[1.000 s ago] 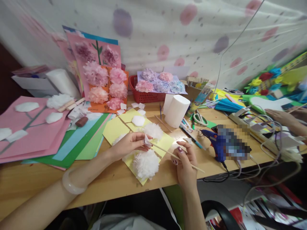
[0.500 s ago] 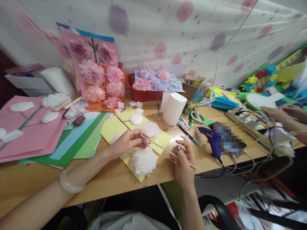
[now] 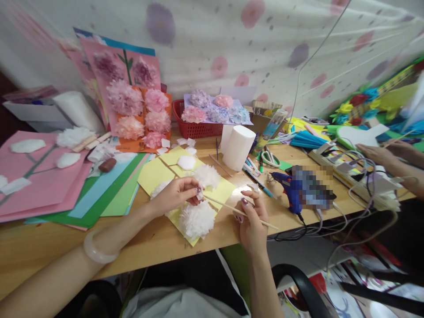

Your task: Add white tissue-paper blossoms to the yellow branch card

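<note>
My right hand (image 3: 253, 223) grips a thin wooden stick (image 3: 225, 205) between thumb and fingers, its far end pointing left. At that end, my left hand (image 3: 177, 194) pinches a small piece of white paper (image 3: 199, 195) against or around the tip; exactly how is too small to tell. Beneath both hands lies a yellow card (image 3: 225, 189). On it sit fluffy white paper flowers, one near the front corner (image 3: 197, 221) and another farther back (image 3: 207, 176). A flat white pad (image 3: 186, 162) rests toward the card's back, and another white flower is partly hidden behind my left hand.
Right of the card lie a blue glue gun (image 3: 289, 187), markers (image 3: 258, 183) and scissors (image 3: 270, 158). A white paper roll (image 3: 238, 148) stands behind. Coloured sheets (image 3: 112, 198) cover the left. Cables and a power strip (image 3: 334, 170) lie near another person's hands (image 3: 377, 154).
My left fingers have closed in on the stick's left end, with the white paper now bunched at the tip. The view has shifted slightly; my right hand keeps its grip on the stick.
</note>
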`<act>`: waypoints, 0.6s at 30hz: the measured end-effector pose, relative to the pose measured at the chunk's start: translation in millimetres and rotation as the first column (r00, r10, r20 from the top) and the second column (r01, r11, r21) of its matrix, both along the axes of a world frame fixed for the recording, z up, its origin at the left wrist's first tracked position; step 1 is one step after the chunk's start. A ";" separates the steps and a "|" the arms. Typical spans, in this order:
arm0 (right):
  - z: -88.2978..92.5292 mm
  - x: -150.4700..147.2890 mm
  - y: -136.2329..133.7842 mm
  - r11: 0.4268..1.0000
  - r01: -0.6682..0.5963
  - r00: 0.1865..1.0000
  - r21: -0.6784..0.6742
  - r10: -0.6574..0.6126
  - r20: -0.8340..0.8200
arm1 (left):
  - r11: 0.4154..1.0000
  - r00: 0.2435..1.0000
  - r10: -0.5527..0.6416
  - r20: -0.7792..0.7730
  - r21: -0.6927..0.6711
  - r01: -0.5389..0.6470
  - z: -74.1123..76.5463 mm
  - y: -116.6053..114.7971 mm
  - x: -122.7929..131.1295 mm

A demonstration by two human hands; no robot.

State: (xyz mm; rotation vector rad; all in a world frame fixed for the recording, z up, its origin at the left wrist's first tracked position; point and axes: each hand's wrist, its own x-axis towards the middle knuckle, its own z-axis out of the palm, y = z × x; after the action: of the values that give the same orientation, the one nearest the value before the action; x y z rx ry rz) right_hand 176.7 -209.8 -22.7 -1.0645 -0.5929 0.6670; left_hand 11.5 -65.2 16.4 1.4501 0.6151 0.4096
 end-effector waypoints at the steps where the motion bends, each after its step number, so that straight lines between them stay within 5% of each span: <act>1: 0.1 0.1 -0.3 1.000 -0.006 1.000 0.004 0.006 -0.005 | 1.000 1.000 0.000 -0.014 0.011 0.000 -0.3 0.2 0.2; 18: -3.0 0.3 -2.5 0.999 0.022 0.999 -0.026 -0.021 0.042 | 0.995 0.995 -0.099 -0.026 0.022 0.100 -4.9 5.2 -4.0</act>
State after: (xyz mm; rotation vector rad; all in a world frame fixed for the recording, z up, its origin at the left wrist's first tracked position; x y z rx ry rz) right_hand 177.0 -212.3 -25.8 -1.1105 -0.6089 0.6365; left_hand 7.4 -60.0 11.6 1.5037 0.5573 0.3215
